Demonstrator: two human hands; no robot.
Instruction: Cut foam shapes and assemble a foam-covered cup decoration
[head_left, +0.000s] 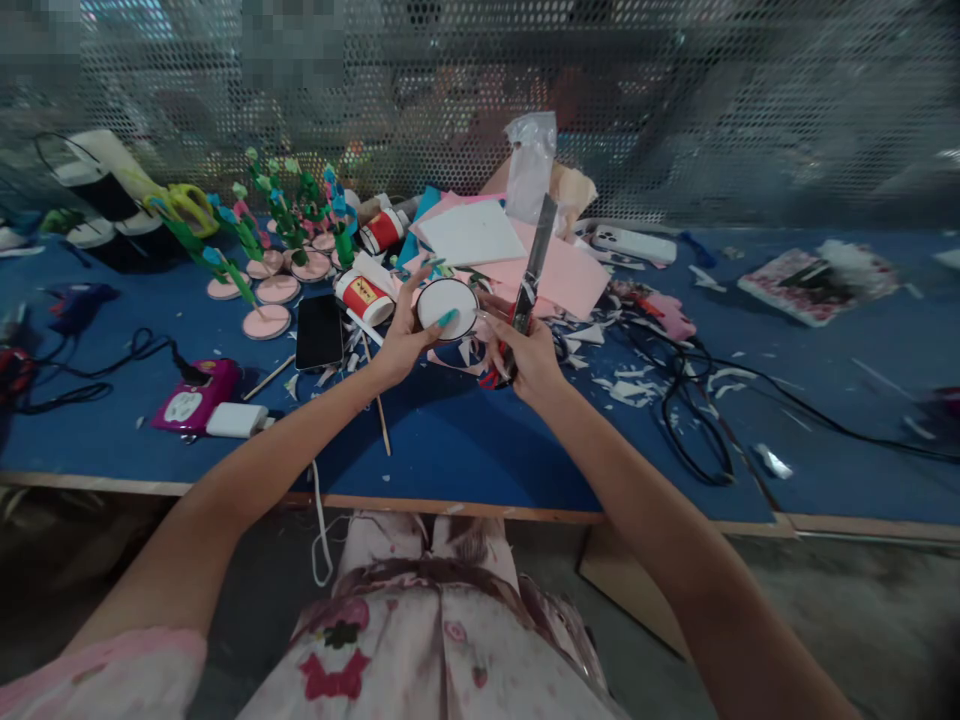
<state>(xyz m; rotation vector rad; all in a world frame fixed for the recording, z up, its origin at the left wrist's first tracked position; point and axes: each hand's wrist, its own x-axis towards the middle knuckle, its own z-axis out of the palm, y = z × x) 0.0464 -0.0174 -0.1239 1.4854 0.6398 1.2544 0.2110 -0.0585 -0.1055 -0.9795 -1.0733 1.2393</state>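
My left hand is closed around a round white disc, held up above the blue table; teal nails show on its rim. Just to its right, my right hand grips scissors with red handles, the long grey blades pointing up and away. Both hands hover over the table's middle, in front of a pile of pink and white foam sheets.
Left of my hands lie a black phone, red-and-white glue bottles and paper flowers on pink round bases. A pink device, white charger and black cables lie around. Paper scraps litter the right. Mesh wall behind.
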